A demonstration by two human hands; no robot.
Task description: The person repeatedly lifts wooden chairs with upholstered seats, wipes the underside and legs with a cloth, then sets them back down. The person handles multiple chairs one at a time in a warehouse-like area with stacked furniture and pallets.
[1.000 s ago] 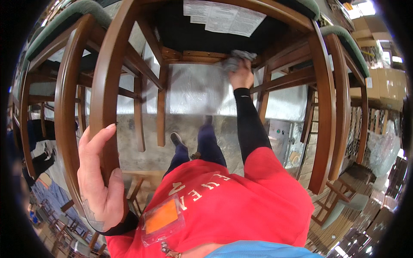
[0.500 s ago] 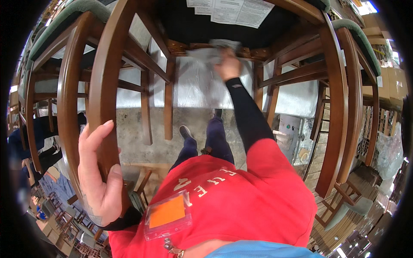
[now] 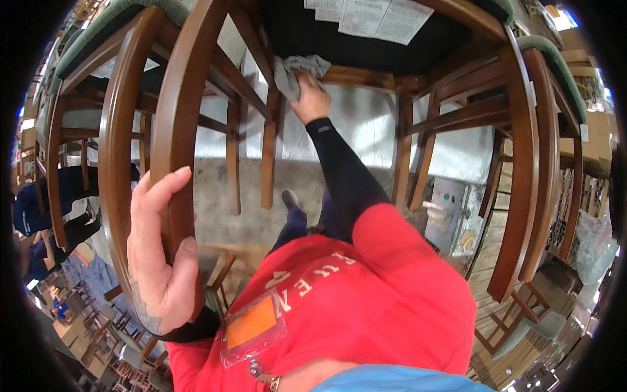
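Note:
A brown wooden chair is turned with its dark seat underside facing me. My left hand is closed round its left leg, thumb on one side and fingers on the other. My right hand grips a crumpled grey rag. It presses the rag to the left end of the wooden rail at the seat's lower edge, beside the joint with another leg. White printed labels are stuck to the underside.
More chairs with green-grey seats stand close on the left and right. A surface covered in silvery sheeting lies behind the chair. Cardboard boxes are stacked at right. Another person is at far left.
My right hand has slid the rag leftward along the rail, from its middle to the left corner. My left hand keeps its hold on the leg.

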